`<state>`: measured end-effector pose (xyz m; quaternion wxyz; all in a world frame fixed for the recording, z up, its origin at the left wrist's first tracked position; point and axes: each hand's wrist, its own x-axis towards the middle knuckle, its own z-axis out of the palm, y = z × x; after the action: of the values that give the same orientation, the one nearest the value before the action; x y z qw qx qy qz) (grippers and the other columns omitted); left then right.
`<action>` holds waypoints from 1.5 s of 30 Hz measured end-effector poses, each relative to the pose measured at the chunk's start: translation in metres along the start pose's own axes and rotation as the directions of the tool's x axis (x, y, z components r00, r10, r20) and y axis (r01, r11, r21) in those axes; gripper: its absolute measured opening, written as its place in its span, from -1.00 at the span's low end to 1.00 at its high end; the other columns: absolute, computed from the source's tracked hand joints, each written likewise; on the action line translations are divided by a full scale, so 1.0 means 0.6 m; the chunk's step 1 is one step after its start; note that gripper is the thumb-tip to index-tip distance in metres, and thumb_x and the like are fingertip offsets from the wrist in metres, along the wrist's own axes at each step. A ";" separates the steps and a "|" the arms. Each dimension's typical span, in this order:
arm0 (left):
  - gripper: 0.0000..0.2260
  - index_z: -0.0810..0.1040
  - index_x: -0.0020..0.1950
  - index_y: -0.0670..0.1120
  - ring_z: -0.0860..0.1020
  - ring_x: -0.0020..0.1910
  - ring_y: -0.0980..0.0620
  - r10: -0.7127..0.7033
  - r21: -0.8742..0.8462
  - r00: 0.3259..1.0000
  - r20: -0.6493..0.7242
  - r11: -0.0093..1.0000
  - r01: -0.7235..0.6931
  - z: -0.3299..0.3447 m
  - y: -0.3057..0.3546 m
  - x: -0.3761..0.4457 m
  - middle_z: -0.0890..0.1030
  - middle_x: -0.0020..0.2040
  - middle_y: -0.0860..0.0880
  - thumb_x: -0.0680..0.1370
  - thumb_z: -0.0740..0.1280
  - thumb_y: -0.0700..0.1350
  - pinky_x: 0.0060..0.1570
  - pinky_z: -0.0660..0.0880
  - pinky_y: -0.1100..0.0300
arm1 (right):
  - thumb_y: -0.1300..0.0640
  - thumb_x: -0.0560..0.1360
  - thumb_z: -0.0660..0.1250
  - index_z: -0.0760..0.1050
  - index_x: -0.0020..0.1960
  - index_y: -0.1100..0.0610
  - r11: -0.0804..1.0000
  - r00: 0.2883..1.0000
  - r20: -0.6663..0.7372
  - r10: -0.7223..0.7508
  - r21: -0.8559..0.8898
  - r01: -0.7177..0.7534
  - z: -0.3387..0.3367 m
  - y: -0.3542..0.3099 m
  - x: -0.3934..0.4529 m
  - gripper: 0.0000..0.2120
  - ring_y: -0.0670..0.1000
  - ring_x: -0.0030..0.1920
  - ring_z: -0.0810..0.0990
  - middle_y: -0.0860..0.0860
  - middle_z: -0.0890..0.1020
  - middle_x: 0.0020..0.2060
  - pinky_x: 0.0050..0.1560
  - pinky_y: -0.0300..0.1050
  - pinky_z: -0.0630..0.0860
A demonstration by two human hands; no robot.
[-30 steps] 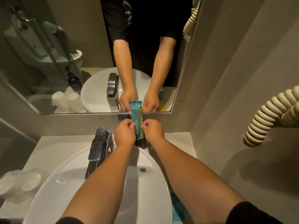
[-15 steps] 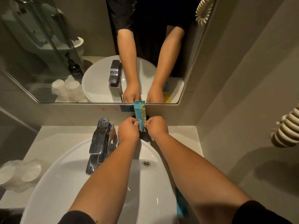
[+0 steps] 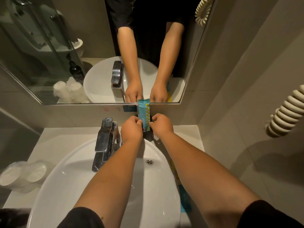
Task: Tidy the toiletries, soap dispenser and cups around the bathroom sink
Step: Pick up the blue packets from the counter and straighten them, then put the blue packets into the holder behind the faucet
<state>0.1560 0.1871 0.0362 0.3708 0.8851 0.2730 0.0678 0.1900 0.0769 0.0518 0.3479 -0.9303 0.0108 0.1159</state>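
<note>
Behind the white sink (image 3: 69, 191), against the wall under the mirror (image 3: 189, 89), a teal toiletry packet (image 3: 144, 112) stands upright, pinched at its lower edges by the left hand (image 3: 131, 129) and right hand (image 3: 162, 125). Wrapped cups (image 3: 23, 175) sit on the tabletop (image 3: 54, 140), left of the chrome faucet (image 3: 105, 142).

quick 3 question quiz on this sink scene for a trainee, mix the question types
1. True or false: both hands hold the teal packet upright behind the sink.
2. The wrapped cups sit on which side of the faucet? A) the person's left B) the person's right C) inside the basin
3. Fill in: the top of the packet reaches the lower edge of the ____.

Key: 1 true, with left hand and right hand pinching its sides; 2 A; 3 mirror.
</note>
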 end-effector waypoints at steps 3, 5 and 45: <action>-0.87 0.56 -0.01 -0.06 0.49 -0.21 -0.04 0.007 0.005 1.000 -0.007 1.000 -0.007 -0.011 0.008 -0.007 0.63 -0.12 -0.07 0.58 0.25 -0.06 -0.24 0.38 0.13 | 0.13 0.50 0.35 0.55 -0.01 0.10 0.998 0.999 -0.019 -0.043 -0.056 0.041 -0.017 -0.004 -0.012 -0.92 0.11 -0.07 0.57 0.10 0.64 -0.03 -0.18 -0.13 0.42; -0.85 0.55 0.00 -0.06 0.48 -0.20 -0.04 0.003 0.023 1.000 -0.005 1.000 -0.003 -0.021 0.012 -0.014 0.63 -0.10 -0.08 0.58 0.24 -0.03 -0.23 0.37 0.13 | 0.11 0.52 0.32 0.56 0.09 0.14 0.982 0.994 -0.029 -0.107 -0.159 0.101 -0.029 -0.007 -0.022 -0.82 0.16 0.03 0.58 0.12 0.61 0.04 -0.09 -0.08 0.48; -0.31 0.37 0.38 -0.27 0.32 0.39 -0.27 0.671 0.291 0.347 0.655 0.200 -0.935 0.042 -0.099 -0.090 0.43 0.35 -0.26 0.59 -0.16 0.23 0.40 0.17 -0.19 | -0.02 0.47 0.39 0.48 0.06 0.16 0.894 0.894 0.026 0.448 0.010 -0.448 0.047 0.289 -0.330 -0.71 0.08 -0.03 0.61 0.10 0.62 0.01 -0.09 -0.05 0.57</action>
<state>0.0930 0.1768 -0.0184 -0.0016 0.9472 -0.3203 -0.0162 -0.0257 -0.0481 -0.0362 0.3193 -0.8986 0.2217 0.2036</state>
